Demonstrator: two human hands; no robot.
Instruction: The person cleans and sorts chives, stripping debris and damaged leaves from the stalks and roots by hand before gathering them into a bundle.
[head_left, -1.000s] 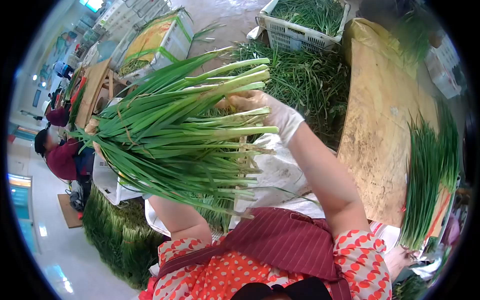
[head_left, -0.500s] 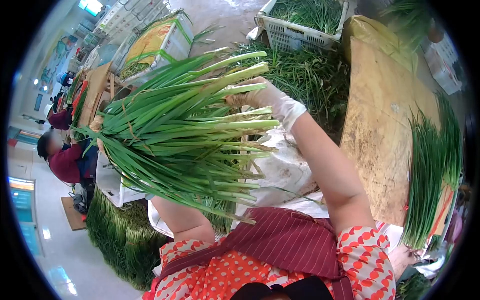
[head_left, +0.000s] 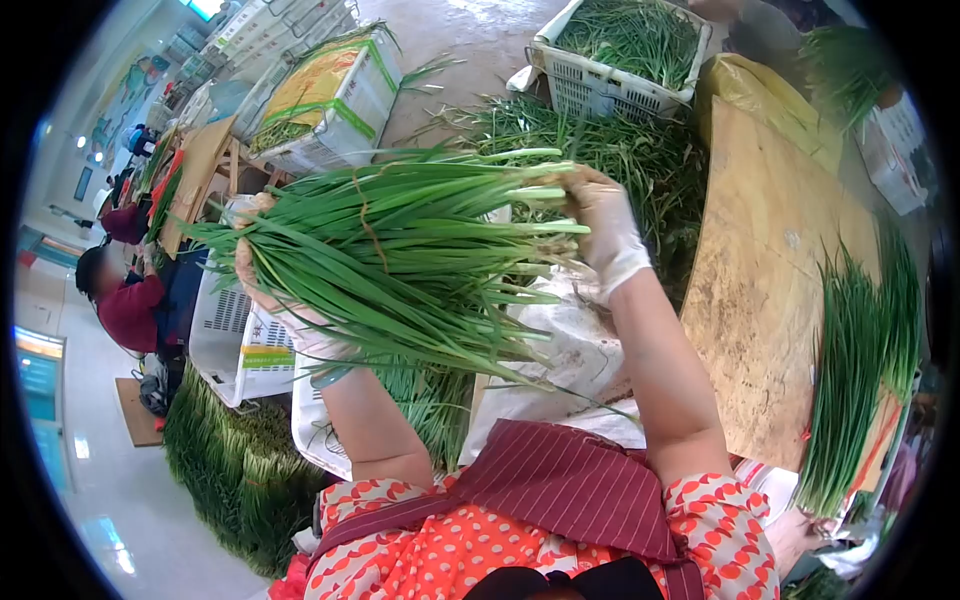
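A large bundle of long green stalks (head_left: 400, 230) lies sideways in front of me, leaf tips to the left and pale root ends to the right. My left hand (head_left: 285, 300), in a pale glove, is wrapped round the leafy end, its fingertips showing at the left. My right hand (head_left: 605, 225), also gloved, is at the root ends, with its fingers closed on the upper pale stalks. Below the bundle, a white sack (head_left: 565, 345) is partly covered.
Loose greens (head_left: 650, 170) are heaped beyond my right hand, below a filled white crate (head_left: 610, 90). A wooden board (head_left: 770, 270) with stalks (head_left: 850, 370) is at the right. Bundles (head_left: 240, 480) stand lower left. A person (head_left: 130, 310) works at far left.
The bundle has tilted and looks more gathered. My right hand has moved right to the tips of the root ends. More of my left hand shows beneath the leaves.
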